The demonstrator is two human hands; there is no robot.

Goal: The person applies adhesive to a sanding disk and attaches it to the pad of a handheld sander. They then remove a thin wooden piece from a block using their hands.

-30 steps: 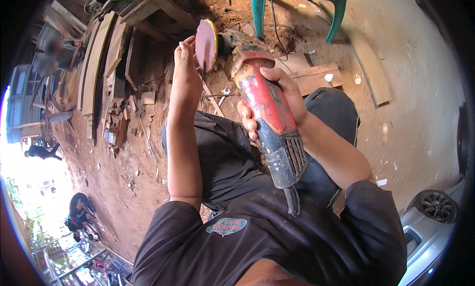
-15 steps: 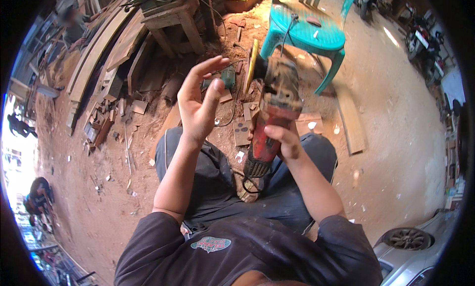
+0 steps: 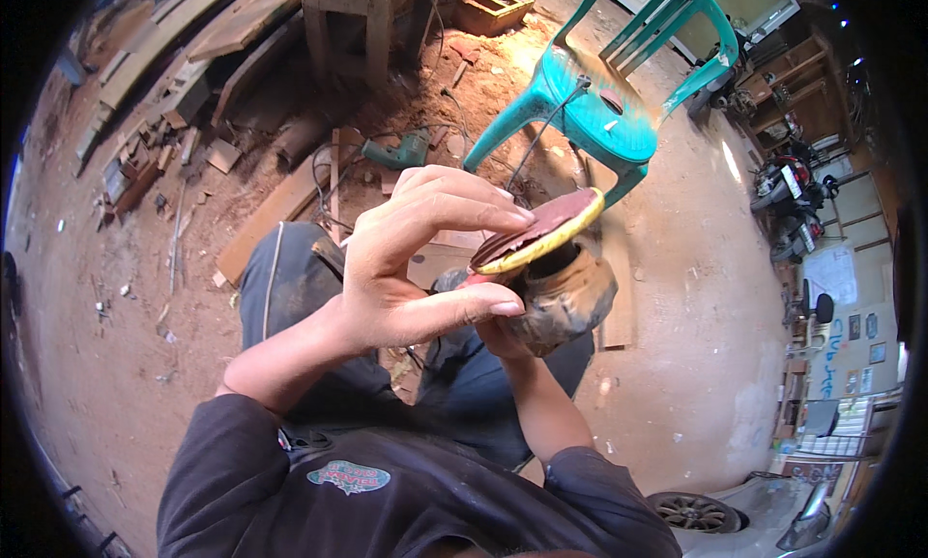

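Observation:
My right hand [image 3: 505, 342], mostly hidden, grips an angle grinder whose dusty, tape-coloured head [image 3: 568, 302] points up toward me. On that head is a sanding disc [image 3: 551, 220] with a brown-red face and a yellow rim, tilted to face up and left. My left hand [image 3: 396, 258] curls round the near edge of the disc. Its fingertips lie on the abrasive face, while the thumb reaches under the rim beside the grinder head. The grinder's body is largely behind my hands. My legs are folded beneath it.
A teal plastic chair [image 3: 592, 114] ahead holds a cable end and a dark oval piece. A green power drill [image 3: 398, 150] lies near wood offcuts [image 3: 224, 156]. Planks [image 3: 179, 31] are stacked far left beside a wooden stand [image 3: 348, 36]. Motorbikes [image 3: 788, 196] stand right, a car [image 3: 773, 510] lower right.
The grinder has turned so its disc faces up toward me. My left hand, raised and empty before, has come to the disc. The view has swung to the right.

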